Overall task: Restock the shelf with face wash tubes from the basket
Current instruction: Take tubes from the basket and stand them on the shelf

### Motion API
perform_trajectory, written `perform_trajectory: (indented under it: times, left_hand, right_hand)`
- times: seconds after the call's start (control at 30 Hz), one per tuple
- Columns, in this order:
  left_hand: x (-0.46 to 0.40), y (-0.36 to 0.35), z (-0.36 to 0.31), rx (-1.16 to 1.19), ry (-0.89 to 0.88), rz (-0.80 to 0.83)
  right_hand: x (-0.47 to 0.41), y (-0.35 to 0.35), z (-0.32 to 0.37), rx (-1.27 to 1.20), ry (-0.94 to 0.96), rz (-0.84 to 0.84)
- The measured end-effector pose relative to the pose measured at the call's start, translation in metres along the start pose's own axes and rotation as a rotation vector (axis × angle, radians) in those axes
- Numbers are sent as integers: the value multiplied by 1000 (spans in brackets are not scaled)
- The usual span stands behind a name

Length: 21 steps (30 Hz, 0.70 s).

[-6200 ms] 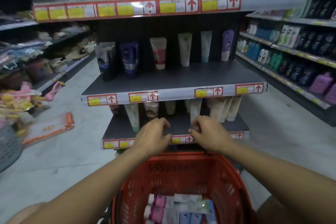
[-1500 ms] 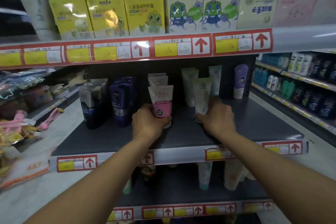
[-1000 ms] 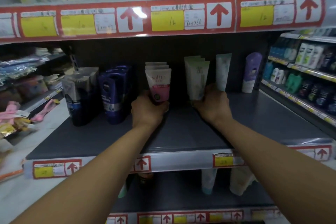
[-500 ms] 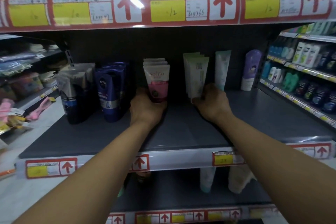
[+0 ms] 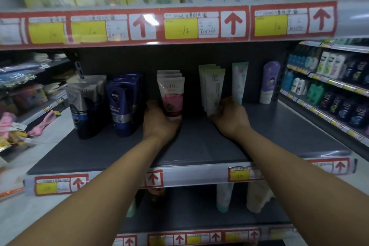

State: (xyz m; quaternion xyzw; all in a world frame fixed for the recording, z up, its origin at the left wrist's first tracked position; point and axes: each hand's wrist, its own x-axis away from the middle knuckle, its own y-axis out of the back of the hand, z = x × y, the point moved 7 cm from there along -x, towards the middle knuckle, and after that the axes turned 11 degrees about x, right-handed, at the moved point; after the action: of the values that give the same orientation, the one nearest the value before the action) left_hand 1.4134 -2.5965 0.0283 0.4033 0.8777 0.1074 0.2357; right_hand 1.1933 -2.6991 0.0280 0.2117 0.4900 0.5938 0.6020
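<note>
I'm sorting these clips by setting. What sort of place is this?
Most likely a supermarket or drugstore personal-care aisle. Red and yellow price labels line the shelf edges, face wash tubes stand in rows by brand, and more stocked shelving runs along the right.

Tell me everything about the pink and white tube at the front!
The pink and white tube stands upright on its cap on the dark shelf, flat crimped end up. It looks like soft plastic, white above, pink below. More tubes like it line up right behind. The left hand grips its lower part.
</note>
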Motion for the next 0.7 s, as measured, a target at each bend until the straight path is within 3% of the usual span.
perform_trajectory:
  times: [0.2, 0.3, 0.7]
  left_hand:
    - [-2, 4, 22, -83, -34, 36]
    - [24, 19, 0, -120, -27, 93]
    - [109, 51, -56, -190, -205, 277]
  right_hand:
    - [25, 22, 5, 53, 34, 90]
    - [45, 34, 9, 32, 57, 110]
    - [136, 76, 26, -61, 123, -20]
